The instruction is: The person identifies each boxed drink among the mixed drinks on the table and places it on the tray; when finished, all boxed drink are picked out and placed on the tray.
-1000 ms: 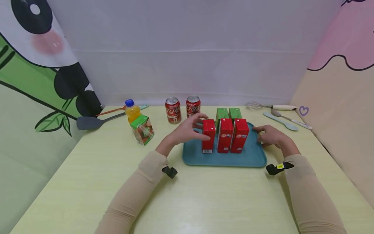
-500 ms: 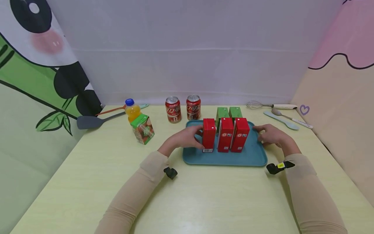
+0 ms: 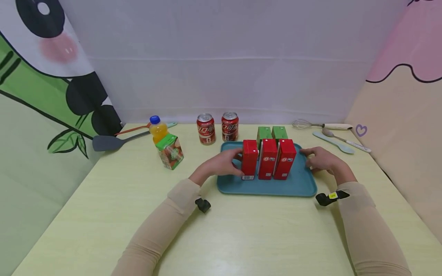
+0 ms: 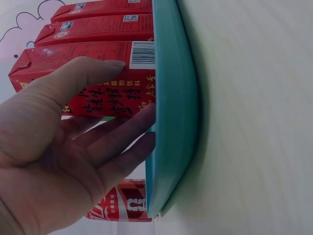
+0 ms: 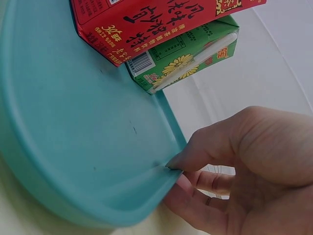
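In the head view, three upright red drink cartons [image 3: 267, 161] stand in a row on a blue-green tray [image 3: 266, 188], with two green cartons [image 3: 264, 132] behind them. My left hand [image 3: 224, 163] is at the leftmost red carton [image 4: 107, 98]. In the left wrist view its thumb lies over the barcode face, while the other fingers extend along the lettered side, two fingertips close to the tray rim. My right hand [image 3: 322, 159] pinches the tray's right rim; the right wrist view shows the thumb inside the rim and fingers beneath.
Two red soda cans [image 3: 206, 129] stand behind the tray. To the left are a juice bottle [image 3: 159, 132], a green-topped carton [image 3: 170, 152] and a dark spatula [image 3: 108, 143]. At the back right lie a whisk [image 3: 307, 124], a pale-blue spatula [image 3: 333, 143] and a spoon [image 3: 345, 140].
My left hand has come down from the top of the leftmost red carton to its lower left side. That carton has shifted slightly right, nearer its neighbour. My right hand stays at the tray rim.
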A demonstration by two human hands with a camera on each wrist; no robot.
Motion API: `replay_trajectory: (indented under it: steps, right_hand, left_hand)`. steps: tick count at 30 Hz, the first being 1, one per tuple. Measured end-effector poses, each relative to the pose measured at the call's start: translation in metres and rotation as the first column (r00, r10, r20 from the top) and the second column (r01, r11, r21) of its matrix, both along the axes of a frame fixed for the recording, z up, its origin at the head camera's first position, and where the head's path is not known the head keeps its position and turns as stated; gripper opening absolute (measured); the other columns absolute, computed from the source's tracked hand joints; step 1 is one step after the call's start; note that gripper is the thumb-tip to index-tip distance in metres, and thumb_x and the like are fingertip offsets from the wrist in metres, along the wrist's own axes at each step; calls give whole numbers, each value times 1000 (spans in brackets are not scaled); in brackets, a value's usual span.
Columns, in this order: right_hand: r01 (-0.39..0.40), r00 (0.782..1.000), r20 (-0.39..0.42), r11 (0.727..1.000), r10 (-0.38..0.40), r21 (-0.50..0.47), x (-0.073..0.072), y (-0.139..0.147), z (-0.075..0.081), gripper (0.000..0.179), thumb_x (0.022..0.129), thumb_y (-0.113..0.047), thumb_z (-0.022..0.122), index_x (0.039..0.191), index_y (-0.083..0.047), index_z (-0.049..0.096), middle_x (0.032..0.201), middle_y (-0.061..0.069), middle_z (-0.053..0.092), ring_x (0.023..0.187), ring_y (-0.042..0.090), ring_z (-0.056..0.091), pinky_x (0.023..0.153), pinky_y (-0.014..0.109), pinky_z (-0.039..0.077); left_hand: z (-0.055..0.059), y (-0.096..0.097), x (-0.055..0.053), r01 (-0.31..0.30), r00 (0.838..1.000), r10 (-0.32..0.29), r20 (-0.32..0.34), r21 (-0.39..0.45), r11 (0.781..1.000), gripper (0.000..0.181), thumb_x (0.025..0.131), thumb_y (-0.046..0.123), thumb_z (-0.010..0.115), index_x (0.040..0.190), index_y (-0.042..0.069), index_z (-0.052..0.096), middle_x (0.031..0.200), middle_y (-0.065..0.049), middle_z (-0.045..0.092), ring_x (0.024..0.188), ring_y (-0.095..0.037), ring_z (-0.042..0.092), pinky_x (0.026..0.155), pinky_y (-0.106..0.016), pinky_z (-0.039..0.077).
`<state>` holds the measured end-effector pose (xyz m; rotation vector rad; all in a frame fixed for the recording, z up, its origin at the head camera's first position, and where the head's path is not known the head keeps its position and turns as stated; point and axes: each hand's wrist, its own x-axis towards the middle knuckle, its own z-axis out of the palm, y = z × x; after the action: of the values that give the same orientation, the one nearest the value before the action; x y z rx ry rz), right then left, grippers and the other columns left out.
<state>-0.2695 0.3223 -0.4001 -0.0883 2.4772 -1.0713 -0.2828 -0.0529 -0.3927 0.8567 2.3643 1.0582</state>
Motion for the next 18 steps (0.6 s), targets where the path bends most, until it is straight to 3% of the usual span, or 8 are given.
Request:
replay_trajectory:
  steps: [18]
  right_hand:
    - [11,1000,-4,1000,-11,-5,0,-2,-1,67,93,-3,55,154,5,28,152,37,25,130,51,39,90,50,54]
  left_hand:
    - [-2,2,2,-6,1000,6,1,8,1000,70,86,13,80,145,8,42,137,-9,55,123,-24,55,91,-31,54]
